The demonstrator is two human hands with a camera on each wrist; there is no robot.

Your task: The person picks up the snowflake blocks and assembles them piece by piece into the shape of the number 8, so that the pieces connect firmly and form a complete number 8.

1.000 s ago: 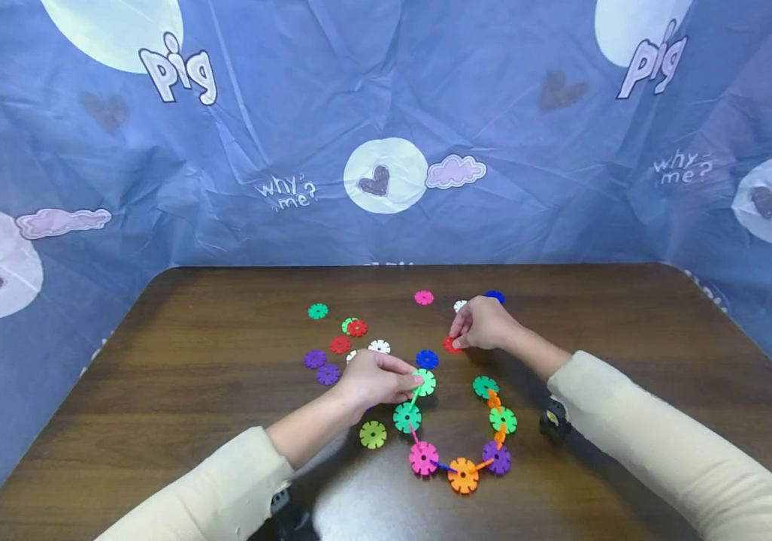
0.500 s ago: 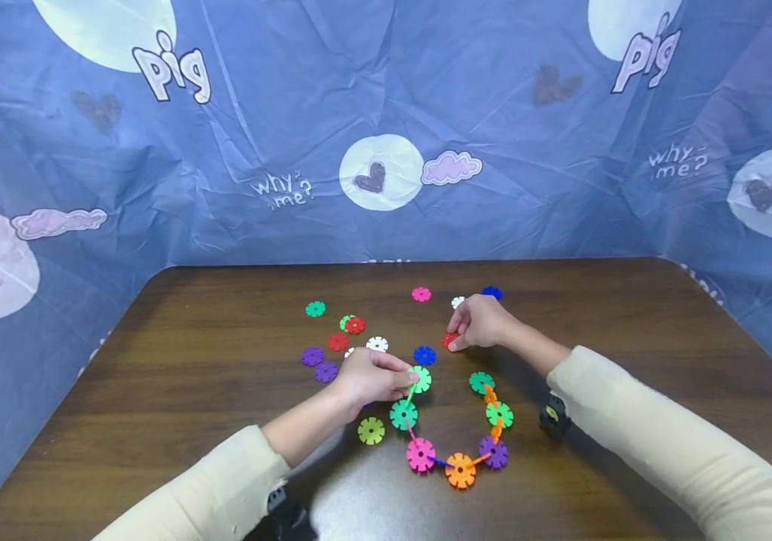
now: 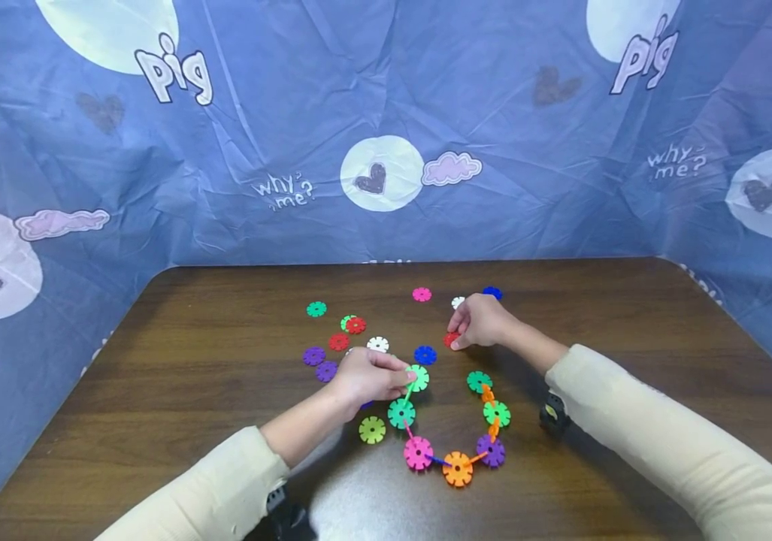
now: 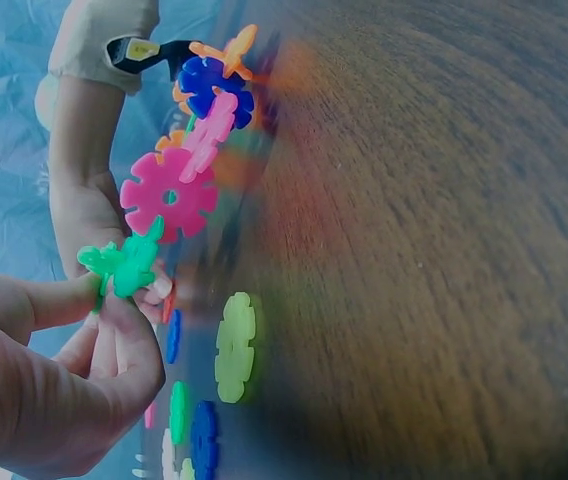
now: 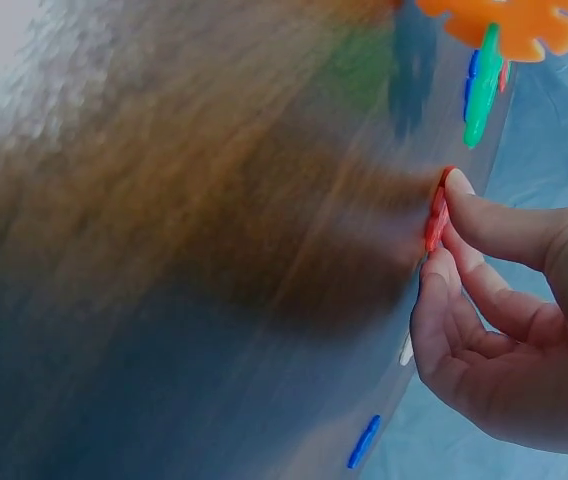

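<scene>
A U-shaped chain of interlocked notched plastic discs hangs from my left hand (image 3: 372, 376), its curve toward me. Thumb and fingers of that hand pinch the light green disc (image 3: 417, 378) at the chain's left end. Below it follow a teal disc (image 3: 402, 413), a pink disc (image 3: 418, 454) and an orange disc (image 3: 458, 469). A purple disc (image 3: 490, 451), a green disc (image 3: 497, 413) and another teal disc (image 3: 479, 382) form the right side. Farther off, my right hand (image 3: 483, 321) pinches a loose red disc (image 5: 438, 215) by its edge, at the tabletop.
Loose discs lie on the brown table (image 3: 223, 323): a yellow-green disc (image 3: 372, 430) beside the chain, a blue disc (image 3: 425, 355) between the hands, purple discs (image 3: 314, 356) on the left, and a pink disc (image 3: 422, 294) at the back. A blue printed cloth (image 3: 386, 90) hangs behind.
The chain has shifted slightly left, its right side most. Both hands keep their pinches in nearly the same places, and the head view has moved a little.
</scene>
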